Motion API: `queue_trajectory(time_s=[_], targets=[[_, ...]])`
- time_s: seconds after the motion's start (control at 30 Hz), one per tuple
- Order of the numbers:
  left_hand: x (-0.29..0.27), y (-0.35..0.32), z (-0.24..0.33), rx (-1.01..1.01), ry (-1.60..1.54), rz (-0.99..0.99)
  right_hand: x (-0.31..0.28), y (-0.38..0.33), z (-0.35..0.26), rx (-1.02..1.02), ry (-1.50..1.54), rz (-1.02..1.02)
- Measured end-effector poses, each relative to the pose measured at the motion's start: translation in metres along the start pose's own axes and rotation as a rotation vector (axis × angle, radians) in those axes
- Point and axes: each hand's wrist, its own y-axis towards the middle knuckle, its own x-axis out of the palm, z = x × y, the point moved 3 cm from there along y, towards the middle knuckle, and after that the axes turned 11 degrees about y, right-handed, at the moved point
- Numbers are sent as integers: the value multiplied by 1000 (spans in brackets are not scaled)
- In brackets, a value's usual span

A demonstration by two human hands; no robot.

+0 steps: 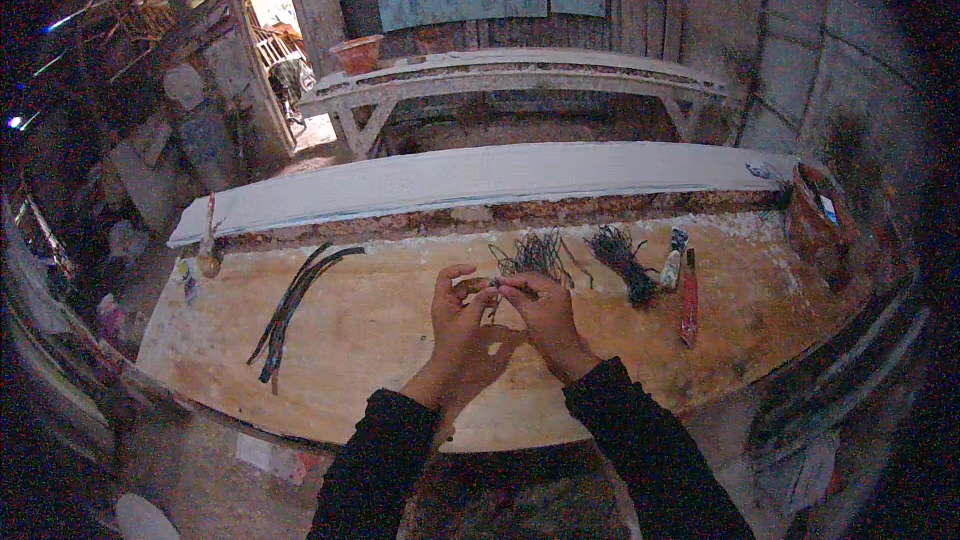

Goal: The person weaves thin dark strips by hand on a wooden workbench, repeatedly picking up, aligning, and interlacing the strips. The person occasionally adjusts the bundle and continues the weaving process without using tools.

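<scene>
Meeting over the middle of the wooden desk, the 2 hands are raised just above its surface with their fingertips drawn together. The left hand is curled, thumb and forefinger closed on a small brownish piece whose kind is too small to tell. The right hand is pinched shut on the end of a thin dark wire, which hangs down a little between the 2 palms; the pinches touch or nearly touch at the piece. Both forearms, in black sleeves, come in from the lower edge. Just behind the hands lies a loose tangle of thin dark wires, and to its right a tighter dark bundle, both resting on the desk. Further right sit a small pale tool and, just beside it, a long red-handled tool lying lengthwise. Well to the left, a sheaf of long dark strips lies slanting across the desk. Along the far edge of the desk runs a long white plank, and at the right end stands a brownish clay pot.
</scene>
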Motion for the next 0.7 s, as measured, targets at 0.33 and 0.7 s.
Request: queue_trajectory(time_s=[0.33, 0.7], targets=[[-17, 18, -24, 502, 639, 11, 6, -6, -34, -58, -132, -27], [-10, 18, -21, -4, -37, -122, 9, -8, -20, 194, 136, -102]])
